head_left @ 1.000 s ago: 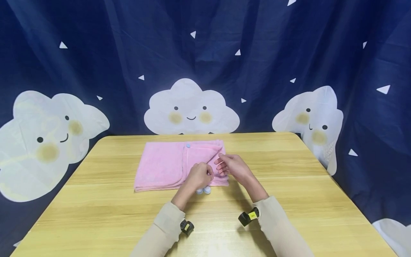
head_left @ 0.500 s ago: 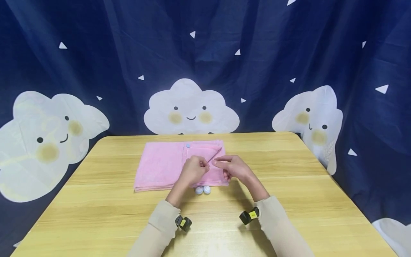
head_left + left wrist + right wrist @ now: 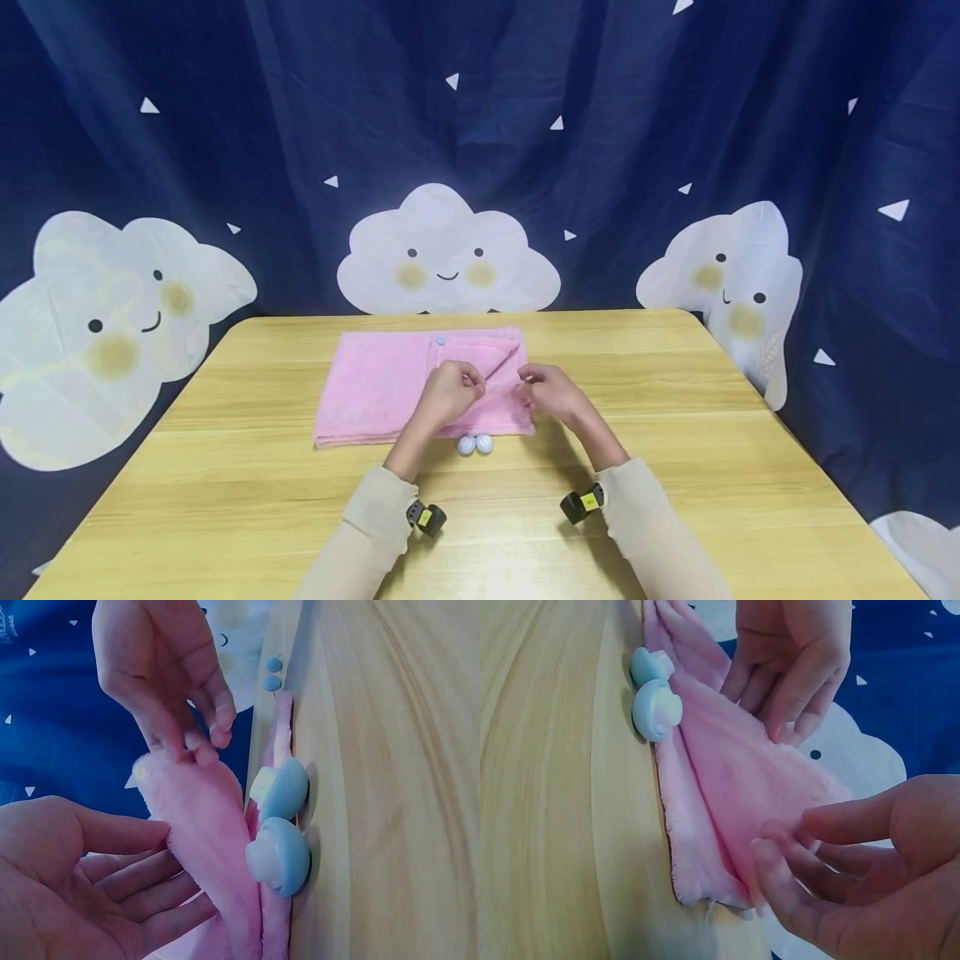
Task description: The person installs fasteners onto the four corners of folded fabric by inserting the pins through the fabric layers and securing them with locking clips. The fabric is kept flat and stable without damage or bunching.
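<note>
A folded pink plush cloth (image 3: 375,383) lies on the table, its right part raised in a loose flap. My left hand (image 3: 450,390) pinches the flap's edge between thumb and fingers, plainest in the left wrist view. My right hand (image 3: 553,392) is at the cloth's right edge with bent fingers. Its fingertips (image 3: 771,862) meet the cloth but are blurred, so I cannot tell whether they grip it. Two pale blue mushroom-shaped pieces (image 3: 281,859) with white stubs sit at the cloth's front edge, touching neither hand.
A small blue round piece (image 3: 440,340) is at the cloth's far edge. The wooden table (image 3: 225,500) extends around the cloth. Behind it hangs a navy curtain (image 3: 495,150) printed with clouds. Each sleeve carries a black wrist camera (image 3: 582,505).
My left hand has moved up and slightly left, uncovering the two blue pieces. My right hand's thumb and index finger came together half a second ago, then shifted right along the cloth.
</note>
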Available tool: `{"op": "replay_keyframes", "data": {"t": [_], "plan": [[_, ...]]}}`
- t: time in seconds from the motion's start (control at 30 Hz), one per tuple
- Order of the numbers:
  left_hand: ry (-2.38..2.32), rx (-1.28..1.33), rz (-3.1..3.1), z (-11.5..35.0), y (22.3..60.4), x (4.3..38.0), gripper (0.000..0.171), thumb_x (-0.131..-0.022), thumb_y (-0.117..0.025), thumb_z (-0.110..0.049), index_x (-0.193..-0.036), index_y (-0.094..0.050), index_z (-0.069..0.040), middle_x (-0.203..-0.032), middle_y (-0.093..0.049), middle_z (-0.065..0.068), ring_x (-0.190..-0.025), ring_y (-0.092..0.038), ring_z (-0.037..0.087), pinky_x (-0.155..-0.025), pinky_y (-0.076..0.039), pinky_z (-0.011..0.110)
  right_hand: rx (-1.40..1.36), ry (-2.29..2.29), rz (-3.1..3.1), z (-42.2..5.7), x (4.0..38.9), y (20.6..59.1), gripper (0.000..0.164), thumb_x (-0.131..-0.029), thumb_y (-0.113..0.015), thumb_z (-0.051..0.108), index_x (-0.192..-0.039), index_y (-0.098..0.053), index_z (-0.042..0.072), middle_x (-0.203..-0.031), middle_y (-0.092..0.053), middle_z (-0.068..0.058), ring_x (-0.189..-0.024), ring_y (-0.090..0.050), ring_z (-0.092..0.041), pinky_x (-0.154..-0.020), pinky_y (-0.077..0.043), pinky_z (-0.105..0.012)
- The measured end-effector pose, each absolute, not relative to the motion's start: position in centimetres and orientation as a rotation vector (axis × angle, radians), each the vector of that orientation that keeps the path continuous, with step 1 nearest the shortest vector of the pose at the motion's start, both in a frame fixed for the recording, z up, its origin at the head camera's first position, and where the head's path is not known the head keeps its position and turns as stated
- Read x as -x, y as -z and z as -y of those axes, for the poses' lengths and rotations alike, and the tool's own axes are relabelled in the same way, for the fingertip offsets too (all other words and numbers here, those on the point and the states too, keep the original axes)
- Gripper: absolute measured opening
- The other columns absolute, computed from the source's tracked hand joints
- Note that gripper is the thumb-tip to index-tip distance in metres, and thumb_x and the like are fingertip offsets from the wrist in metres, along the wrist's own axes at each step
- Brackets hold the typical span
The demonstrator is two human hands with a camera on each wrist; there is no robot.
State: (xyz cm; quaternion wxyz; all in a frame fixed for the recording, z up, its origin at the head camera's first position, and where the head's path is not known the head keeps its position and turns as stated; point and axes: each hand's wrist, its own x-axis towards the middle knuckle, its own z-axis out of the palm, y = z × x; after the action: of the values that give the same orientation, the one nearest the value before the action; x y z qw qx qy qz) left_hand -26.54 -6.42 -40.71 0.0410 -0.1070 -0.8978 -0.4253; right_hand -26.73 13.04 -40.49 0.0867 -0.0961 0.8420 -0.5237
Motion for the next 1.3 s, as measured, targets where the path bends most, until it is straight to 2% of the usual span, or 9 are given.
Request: {"op": "replay_keyframes", "data": {"t": [0.1, 0.17, 0.27, 0.37, 0.77, 1.03, 1.17, 1.3], "plan": [[1.308, 0.357, 2.747, 6.3, 40.6, 26.4, 0.007, -0.078, -0.07, -0.002, -0.08, -0.072, -0.008, -0.066, -0.065, -0.001, -0.059, -0.056, 0.012, -0.06, -0.049, 0.031, 0.269, 1.578, -2.536, -13.0, 26.8, 40.6, 0.015, -0.092, -0.056, 0.003, -0.103, -0.064, -0.003, -0.091, -0.064, -0.018, -0.08, -0.06, -0.029, -0.072, -0.051, -0.045], [1.323, 0.378, 2.742, 6.2, 40.5, 26.3, 0.009, -0.079, -0.07, 0.0, -0.085, -0.073, -0.006, -0.073, -0.069, 0.002, -0.067, -0.061, 0.014, -0.066, -0.053, 0.034, 0.256, 1.594, -2.537, -12.9, 26.8, 40.7, 0.015, -0.094, -0.057, 0.006, -0.103, -0.065, -0.003, -0.091, -0.065, -0.018, -0.081, -0.061, -0.028, -0.076, -0.053, -0.047], [1.369, 0.4, 2.726, 6.0, 40.5, 26.3, 0.012, -0.082, -0.071, -0.002, -0.094, -0.074, -0.004, -0.083, -0.073, 0.006, -0.079, -0.066, 0.017, -0.076, -0.054, 0.038, 0.237, 1.618, -2.529, -12.8, 26.8, 40.8, 0.015, -0.096, -0.057, 0.007, -0.103, -0.065, -0.003, -0.092, -0.065, -0.018, -0.082, -0.062, -0.029, -0.078, -0.054, -0.048], [1.415, 0.41, 2.715, 5.7, 40.5, 26.2, 0.014, -0.085, -0.073, -0.008, -0.098, -0.074, -0.004, -0.088, -0.073, 0.007, -0.086, -0.067, 0.019, -0.079, -0.054, 0.04, 0.23, 1.639, -2.515, -12.8, 26.8, 40.8, 0.015, -0.096, -0.057, 0.007, -0.104, -0.065, -0.004, -0.093, -0.065, -0.019, -0.084, -0.063, -0.031, -0.08, -0.054, -0.049], [1.429, 0.354, 2.635, 5.1, 41.0, 26.2, 0.009, -0.081, -0.076, -0.006, -0.09, -0.075, -0.005, -0.083, -0.073, 0.005, -0.079, -0.067, 0.017, -0.075, -0.056, 0.038, 0.225, 1.645, -2.503, -12.8, 26.9, 40.7, 0.017, -0.095, -0.057, 0.006, -0.105, -0.066, -0.004, -0.092, -0.067, -0.017, -0.083, -0.063, -0.028, -0.08, -0.055, -0.046], [1.421, 0.334, 2.626, 5.3, 41.0, 26.4, 0.007, -0.082, -0.076, -0.009, -0.089, -0.075, -0.008, -0.084, -0.073, 0.003, -0.076, -0.067, 0.014, -0.073, -0.056, 0.037, 0.202, 1.751, -2.498, -13.4, 26.7, 39.5, 0.025, -0.096, -0.056, 0.003, -0.118, -0.063, -0.007, -0.092, -0.065, -0.027, -0.08, -0.063, -0.037, -0.073, -0.057, -0.047], [1.434, 0.325, 2.615, 5.4, 41.0, 26.4, 0.007, -0.083, -0.075, -0.009, -0.089, -0.075, -0.008, -0.083, -0.073, 0.002, -0.076, -0.066, 0.013, -0.074, -0.055, 0.037, 0.155, 1.801, -2.558, -14.3, 27.0, 39.2, 0.02, -0.096, -0.056, 0.003, -0.11, -0.065, -0.009, -0.08, -0.064, -0.022, -0.069, -0.063, -0.027, -0.063, -0.058, -0.035], [1.434, 0.326, 2.605, 5.6, 41.1, 26.6, 0.006, -0.083, -0.075, -0.009, -0.089, -0.075, -0.008, -0.083, -0.073, 0.002, -0.076, -0.067, 0.013, -0.074, -0.055, 0.037, 0.107, 1.699, -2.693, -15.3, 27.2, 39.0, 0.015, -0.095, -0.058, 0.005, -0.099, -0.066, -0.007, -0.07, -0.064, -0.015, -0.06, -0.062, -0.021, -0.059, -0.057, -0.033]]}}
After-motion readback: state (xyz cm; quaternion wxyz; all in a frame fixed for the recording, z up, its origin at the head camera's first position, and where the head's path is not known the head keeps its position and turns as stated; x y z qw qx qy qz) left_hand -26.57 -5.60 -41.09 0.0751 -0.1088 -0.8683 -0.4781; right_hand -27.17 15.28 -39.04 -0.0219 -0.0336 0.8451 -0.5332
